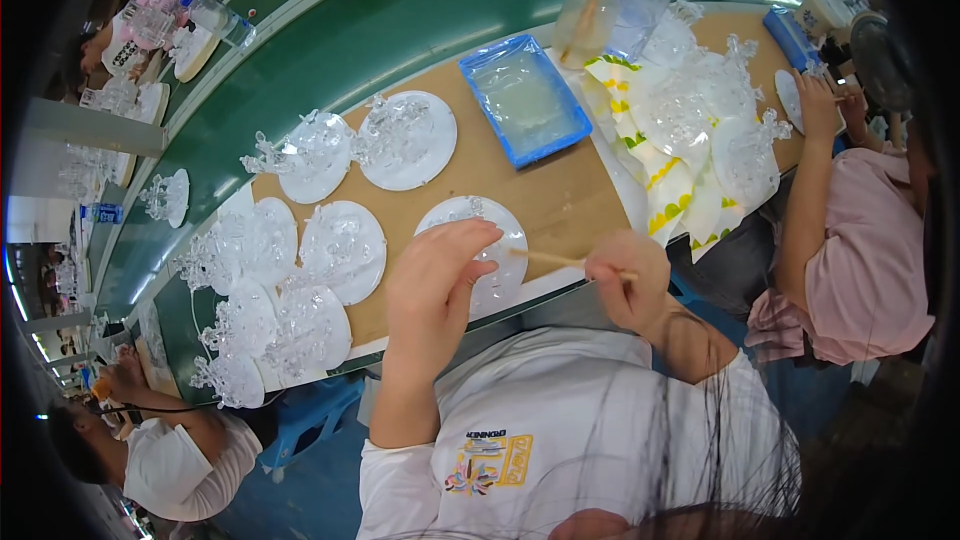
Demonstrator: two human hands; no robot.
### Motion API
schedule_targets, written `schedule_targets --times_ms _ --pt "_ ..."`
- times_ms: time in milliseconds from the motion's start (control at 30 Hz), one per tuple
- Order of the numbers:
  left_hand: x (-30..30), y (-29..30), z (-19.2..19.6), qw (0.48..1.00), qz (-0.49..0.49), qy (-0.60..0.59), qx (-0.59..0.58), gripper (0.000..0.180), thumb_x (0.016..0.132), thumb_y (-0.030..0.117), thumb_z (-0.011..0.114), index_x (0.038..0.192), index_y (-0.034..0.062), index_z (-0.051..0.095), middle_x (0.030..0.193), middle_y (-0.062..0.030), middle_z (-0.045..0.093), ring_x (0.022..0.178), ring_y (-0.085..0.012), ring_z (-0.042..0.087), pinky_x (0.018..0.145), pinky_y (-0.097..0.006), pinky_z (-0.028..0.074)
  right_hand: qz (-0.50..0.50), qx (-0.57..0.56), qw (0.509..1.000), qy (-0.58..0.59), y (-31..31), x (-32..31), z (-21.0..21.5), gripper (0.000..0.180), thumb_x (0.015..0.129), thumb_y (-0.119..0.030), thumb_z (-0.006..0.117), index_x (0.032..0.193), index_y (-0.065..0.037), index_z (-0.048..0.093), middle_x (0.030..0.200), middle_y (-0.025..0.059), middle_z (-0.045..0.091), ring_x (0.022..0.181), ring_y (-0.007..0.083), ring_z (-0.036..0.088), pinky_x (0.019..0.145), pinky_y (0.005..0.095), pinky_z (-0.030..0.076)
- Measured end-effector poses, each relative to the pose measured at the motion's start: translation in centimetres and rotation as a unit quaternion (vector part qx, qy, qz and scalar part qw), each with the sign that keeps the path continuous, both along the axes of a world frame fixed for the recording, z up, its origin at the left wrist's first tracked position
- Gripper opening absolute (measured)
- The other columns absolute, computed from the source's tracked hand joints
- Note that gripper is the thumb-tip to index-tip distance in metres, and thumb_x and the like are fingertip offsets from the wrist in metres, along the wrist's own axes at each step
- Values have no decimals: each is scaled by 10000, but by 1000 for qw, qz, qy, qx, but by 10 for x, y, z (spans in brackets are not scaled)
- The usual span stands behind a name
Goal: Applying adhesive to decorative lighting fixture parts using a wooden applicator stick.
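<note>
Now the right hand [628, 278] is pinching a thin wooden stick [550, 258], its tip reaching over the white disc [502, 280] that's lying on the brown board [570, 202], nearer the person than the blue tray [571, 130]. The left hand [432, 268] is curling over that disc; whether it's gripping anything, I can't tell.

The right hand [628, 275] holds a thin wooden stick [550, 259], its tip over a white disc [503, 283]; the left hand [432, 275] curves above that disc, thumb apart. More discs with clear pieces [343, 265] fill the left. A blue tray [553, 149] lies farther off, two bottles [585, 25] to its right.
</note>
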State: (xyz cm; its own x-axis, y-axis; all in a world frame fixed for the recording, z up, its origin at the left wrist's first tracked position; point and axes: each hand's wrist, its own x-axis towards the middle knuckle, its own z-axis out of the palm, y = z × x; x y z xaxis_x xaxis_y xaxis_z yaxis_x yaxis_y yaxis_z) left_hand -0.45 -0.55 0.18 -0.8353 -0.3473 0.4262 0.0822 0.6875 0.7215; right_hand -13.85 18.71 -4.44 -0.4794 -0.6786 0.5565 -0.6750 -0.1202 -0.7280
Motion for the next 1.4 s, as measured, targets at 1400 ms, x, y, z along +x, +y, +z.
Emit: schedule_targets --times_ms 1400 --pt "0 3 5 999 17 12 -27 290 712 -77 673 977 35 644 984 -109 675 921 -295 637 786 -358 501 -15 -8 993 -113 25 20 -17 69 860 -73 611 799 -38 607 723 100 623 597 250 586 547 313 464"
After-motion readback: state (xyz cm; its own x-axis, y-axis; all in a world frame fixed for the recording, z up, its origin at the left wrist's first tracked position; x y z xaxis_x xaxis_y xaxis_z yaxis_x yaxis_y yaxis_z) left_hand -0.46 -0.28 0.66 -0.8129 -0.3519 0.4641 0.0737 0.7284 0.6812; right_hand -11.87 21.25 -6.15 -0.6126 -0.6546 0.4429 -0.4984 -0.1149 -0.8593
